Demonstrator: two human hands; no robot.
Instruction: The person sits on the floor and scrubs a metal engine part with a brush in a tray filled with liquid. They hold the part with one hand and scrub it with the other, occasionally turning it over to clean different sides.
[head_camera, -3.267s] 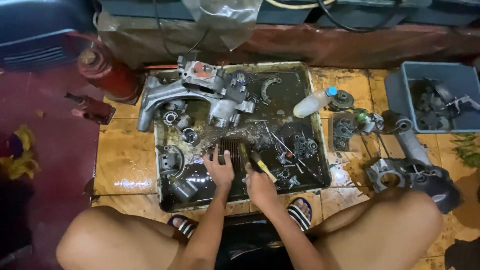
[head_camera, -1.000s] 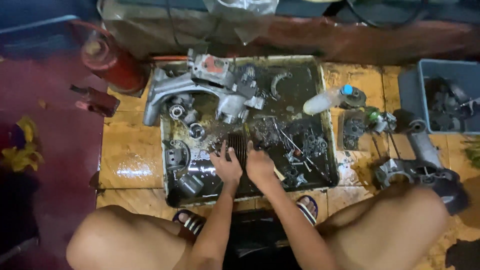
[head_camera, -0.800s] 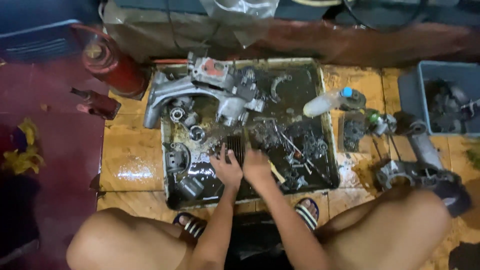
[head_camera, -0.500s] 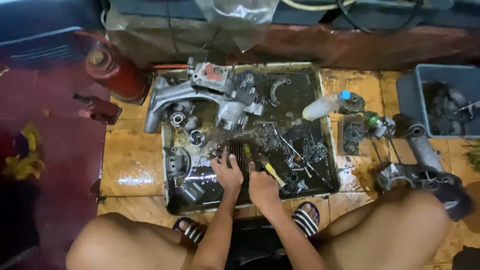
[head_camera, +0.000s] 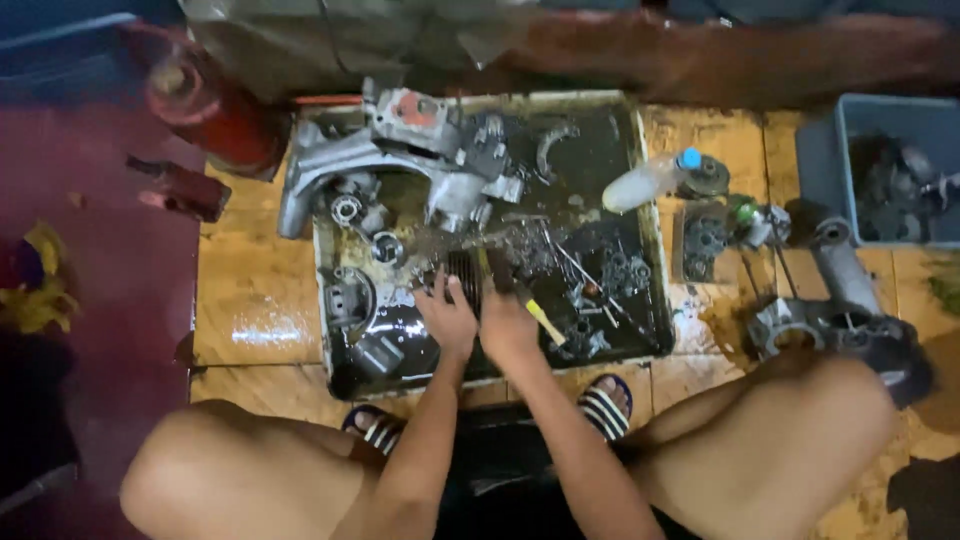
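I squat over a square metal wash tray (head_camera: 652, 250) filled with dark oily liquid and engine parts. My left hand (head_camera: 446, 318) grips a dark finned engine cylinder (head_camera: 466, 274) standing in the liquid near the tray's middle. My right hand (head_camera: 506, 330) is closed around a brush with a yellow handle (head_camera: 541, 320), its bristle end pressed against the cylinder's fins on the right side. A large grey engine crankcase (head_camera: 400, 160) lies across the tray's far left corner.
Bearings, gears and small parts litter the tray. A red bottle jack (head_camera: 205, 110) stands at the far left. A plastic bottle with a blue cap (head_camera: 650, 178) lies on the tiled floor beside a grey engine casing (head_camera: 835, 305) and a blue bin (head_camera: 880, 170) of parts.
My right hand has kept moving the brush back and forth along the cylinder's fins while my left hand stayed on the cylinder. The camera view shifted slightly.
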